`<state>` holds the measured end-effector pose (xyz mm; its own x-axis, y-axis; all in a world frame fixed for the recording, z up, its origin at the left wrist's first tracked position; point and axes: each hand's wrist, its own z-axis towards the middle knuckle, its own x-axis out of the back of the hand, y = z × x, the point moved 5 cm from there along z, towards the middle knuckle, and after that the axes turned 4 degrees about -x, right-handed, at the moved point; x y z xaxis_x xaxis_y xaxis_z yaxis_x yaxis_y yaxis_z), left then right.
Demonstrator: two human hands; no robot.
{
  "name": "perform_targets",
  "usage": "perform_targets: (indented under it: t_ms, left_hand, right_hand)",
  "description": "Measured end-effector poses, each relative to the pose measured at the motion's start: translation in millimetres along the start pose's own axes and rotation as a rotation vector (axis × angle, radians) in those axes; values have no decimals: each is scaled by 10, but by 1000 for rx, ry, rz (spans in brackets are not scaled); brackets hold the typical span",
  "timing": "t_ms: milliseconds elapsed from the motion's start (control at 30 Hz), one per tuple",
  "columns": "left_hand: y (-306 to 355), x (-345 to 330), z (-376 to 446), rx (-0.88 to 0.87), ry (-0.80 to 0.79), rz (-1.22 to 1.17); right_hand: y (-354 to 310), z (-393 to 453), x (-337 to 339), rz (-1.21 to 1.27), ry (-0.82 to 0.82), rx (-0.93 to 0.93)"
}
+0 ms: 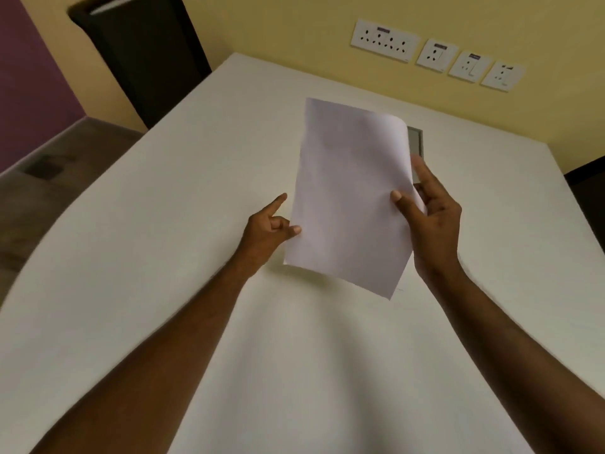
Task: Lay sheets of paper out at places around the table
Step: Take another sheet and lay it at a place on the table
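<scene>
White paper (350, 191) is held up in the air above the white table (163, 240), roughly over its middle. Whether it is one sheet or a thin stack I cannot tell; its top right corner curls back. My left hand (268, 231) pinches the paper's left edge between thumb and fingers, with the index finger pointing outward. My right hand (429, 217) grips the right edge, thumb on the front face and fingers behind the paper.
A grey cable hatch (415, 142) is set in the tabletop behind the paper. A dark chair (144, 57) stands at the table's far left, another dark chair edge (586, 181) at the right. Several wall sockets (435, 54) line the yellow wall.
</scene>
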<state>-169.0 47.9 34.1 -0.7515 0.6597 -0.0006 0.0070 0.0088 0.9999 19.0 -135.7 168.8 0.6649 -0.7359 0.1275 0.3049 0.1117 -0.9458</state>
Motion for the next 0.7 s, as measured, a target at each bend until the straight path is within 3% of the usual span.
perform_targets:
  t_ms: [167, 300, 533, 700]
  left_hand:
    - [431, 830, -578, -21, 21, 116]
    - [446, 1454, -1067, 64, 22, 244]
    - [-59, 2222, -1862, 268, 174, 554]
    - [-529, 2443, -2353, 465, 139, 856]
  right_hand:
    - [-142, -392, -409, 186, 29, -169]
    - [-27, -853, -775, 325, 62, -398]
    - [536, -1941, -1436, 262, 137, -720]
    - [962, -2633, -1712, 124, 103, -874]
